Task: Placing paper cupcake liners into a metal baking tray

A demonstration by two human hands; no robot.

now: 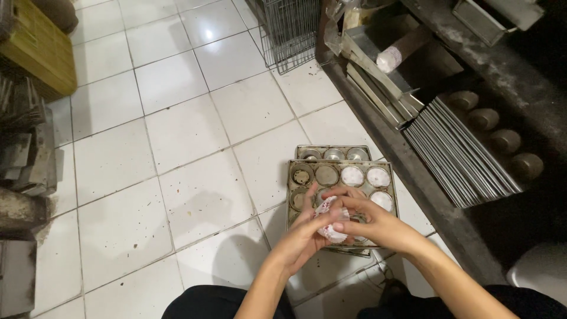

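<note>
- Your left hand (307,233): raised above the near part of the muffin tray, fingers curled up around a small stack of white paper cupcake liners (331,227); closed on the stack from below and from the left.
- Your right hand (369,221): meets the left from the other side, thumb and fingertips pinched on the top of the same liners; closed on them as well.
- White paper cupcake liners: held between both hands, in the air just over the tray's near row, with a faint red print on the paper.
- Muffin tray (342,195): worn metal, lying flat on the floor straight in front of you. Three cups on its right side already hold white liners; the cups on its left side show bare, darkened metal. The near row is mostly hidden by your hands.
- Second tray (333,152): same kind, just beyond the first and partly tucked under it; only one row of cups shows.
- White tiled floor (177,147): speckled with crumbs and dark marks.
- Low dark shelf (413,177): to your right, carrying a stack of flat metal sheets (458,150) and, behind it, a row of round dark tins (496,133).
- Wire rack (292,29): standing on the floor at the far end.
- Stacked dark pans (26,159): along the left edge.
</note>
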